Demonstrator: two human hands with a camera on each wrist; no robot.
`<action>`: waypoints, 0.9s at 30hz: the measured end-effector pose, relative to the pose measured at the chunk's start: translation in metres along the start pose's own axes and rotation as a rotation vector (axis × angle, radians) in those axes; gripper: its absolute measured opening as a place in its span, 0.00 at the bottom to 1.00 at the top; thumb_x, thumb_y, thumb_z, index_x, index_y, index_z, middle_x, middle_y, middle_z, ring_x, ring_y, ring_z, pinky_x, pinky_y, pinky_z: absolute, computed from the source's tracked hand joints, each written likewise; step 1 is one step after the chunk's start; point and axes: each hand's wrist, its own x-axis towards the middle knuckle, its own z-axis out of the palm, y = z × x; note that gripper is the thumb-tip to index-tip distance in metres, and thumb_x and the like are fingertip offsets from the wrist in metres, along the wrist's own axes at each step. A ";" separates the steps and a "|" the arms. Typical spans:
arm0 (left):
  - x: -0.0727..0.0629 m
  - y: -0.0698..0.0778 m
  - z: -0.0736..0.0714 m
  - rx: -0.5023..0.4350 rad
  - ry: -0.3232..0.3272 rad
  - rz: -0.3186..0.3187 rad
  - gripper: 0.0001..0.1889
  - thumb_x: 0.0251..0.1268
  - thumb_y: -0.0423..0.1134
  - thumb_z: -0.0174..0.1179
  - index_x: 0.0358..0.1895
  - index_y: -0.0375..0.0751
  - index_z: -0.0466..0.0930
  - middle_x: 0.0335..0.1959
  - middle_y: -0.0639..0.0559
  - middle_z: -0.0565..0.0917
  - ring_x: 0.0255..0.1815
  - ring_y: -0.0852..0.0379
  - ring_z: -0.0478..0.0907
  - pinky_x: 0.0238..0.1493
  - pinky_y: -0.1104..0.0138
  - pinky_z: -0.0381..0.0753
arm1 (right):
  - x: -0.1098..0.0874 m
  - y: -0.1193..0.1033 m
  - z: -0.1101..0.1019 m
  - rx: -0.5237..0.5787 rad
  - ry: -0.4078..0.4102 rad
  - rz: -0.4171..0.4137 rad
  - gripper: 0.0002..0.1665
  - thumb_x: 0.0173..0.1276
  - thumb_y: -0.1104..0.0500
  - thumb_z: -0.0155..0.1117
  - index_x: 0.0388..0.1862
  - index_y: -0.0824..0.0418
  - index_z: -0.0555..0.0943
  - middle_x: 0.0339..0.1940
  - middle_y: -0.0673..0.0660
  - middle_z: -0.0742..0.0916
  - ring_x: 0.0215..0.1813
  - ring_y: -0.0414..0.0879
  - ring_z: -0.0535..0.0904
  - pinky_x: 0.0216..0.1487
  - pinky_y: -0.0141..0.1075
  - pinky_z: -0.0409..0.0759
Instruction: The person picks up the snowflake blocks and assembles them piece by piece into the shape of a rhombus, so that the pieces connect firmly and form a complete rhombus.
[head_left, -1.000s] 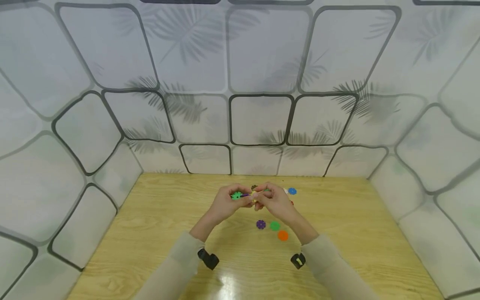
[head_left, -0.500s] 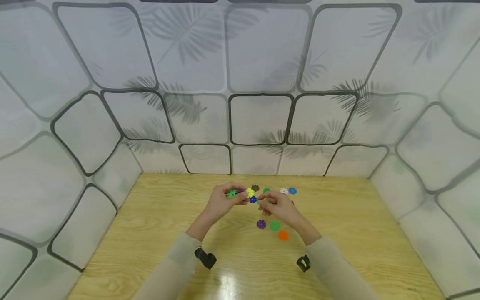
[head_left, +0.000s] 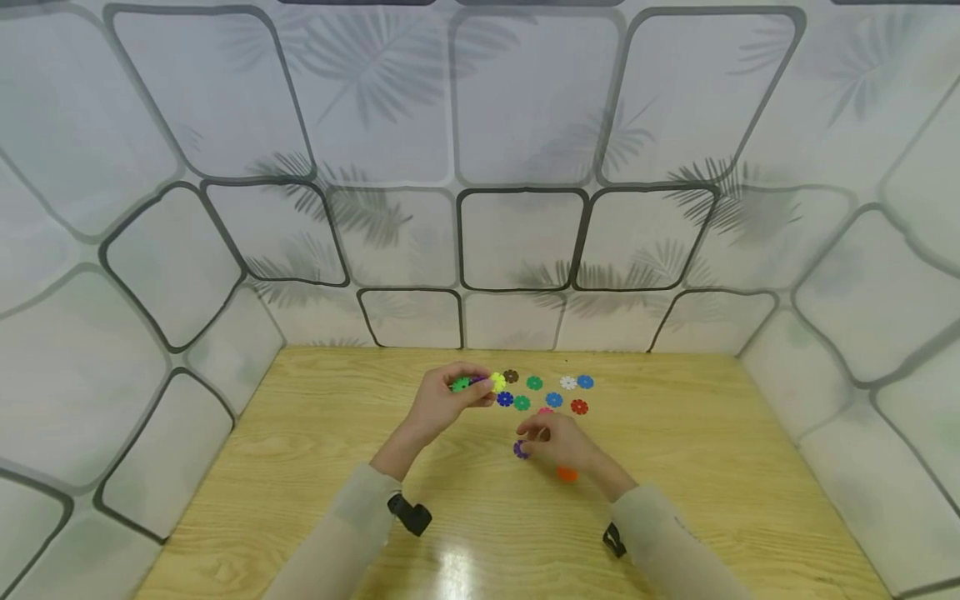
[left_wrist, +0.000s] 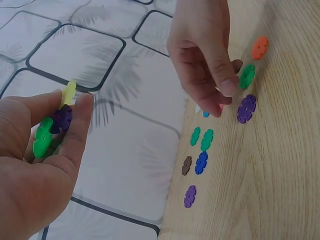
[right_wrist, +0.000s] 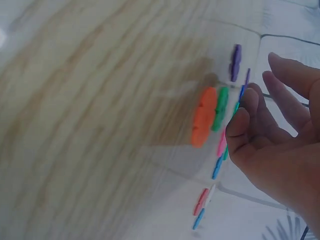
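Observation:
My left hand [head_left: 438, 404] grips several joined plastic snowflake discs. In the left wrist view a green disc [left_wrist: 43, 138], a purple disc [left_wrist: 61, 120] and a yellow disc [left_wrist: 68, 94] are linked in a row between thumb and fingers. My right hand [head_left: 566, 442] hovers low over the table, its fingers loosely bent and holding nothing. Its fingertips are nearest a loose purple disc [left_wrist: 246, 109] and a loose green disc [left_wrist: 247, 76], apart from both in the left wrist view. An orange disc [right_wrist: 204, 117] lies beside the green one, partly under the right hand in the head view.
Farther back on the wooden table [head_left: 315, 467] lie more loose discs: brown [head_left: 511, 376], dark blue [head_left: 505, 400], green [head_left: 534, 382], white [head_left: 567, 382], red [head_left: 579, 407] and others. Patterned walls [head_left: 517, 237] enclose the table at the back and sides.
My right hand has left the joined discs and come down and nearer, over the front loose discs. The left hand has shifted slightly left, still holding the joined discs.

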 end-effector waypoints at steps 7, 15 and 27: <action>0.000 0.001 -0.002 -0.026 0.004 0.000 0.14 0.76 0.28 0.63 0.59 0.25 0.83 0.47 0.37 0.88 0.42 0.59 0.91 0.53 0.60 0.91 | -0.001 0.003 0.003 -0.056 -0.012 -0.019 0.15 0.67 0.60 0.75 0.50 0.64 0.88 0.40 0.54 0.89 0.42 0.40 0.81 0.45 0.33 0.83; -0.001 0.002 -0.002 -0.039 0.031 -0.034 0.14 0.75 0.28 0.64 0.59 0.26 0.84 0.46 0.40 0.89 0.43 0.58 0.91 0.54 0.60 0.91 | 0.002 0.013 0.009 -0.100 -0.005 -0.015 0.16 0.65 0.59 0.76 0.51 0.62 0.88 0.40 0.52 0.87 0.42 0.40 0.78 0.45 0.32 0.80; 0.000 0.003 -0.004 -0.025 0.038 -0.043 0.15 0.73 0.28 0.65 0.59 0.28 0.84 0.46 0.44 0.88 0.48 0.47 0.92 0.60 0.50 0.88 | 0.007 0.013 0.013 -0.125 -0.016 0.026 0.15 0.68 0.59 0.76 0.51 0.62 0.88 0.40 0.50 0.87 0.42 0.40 0.77 0.45 0.32 0.79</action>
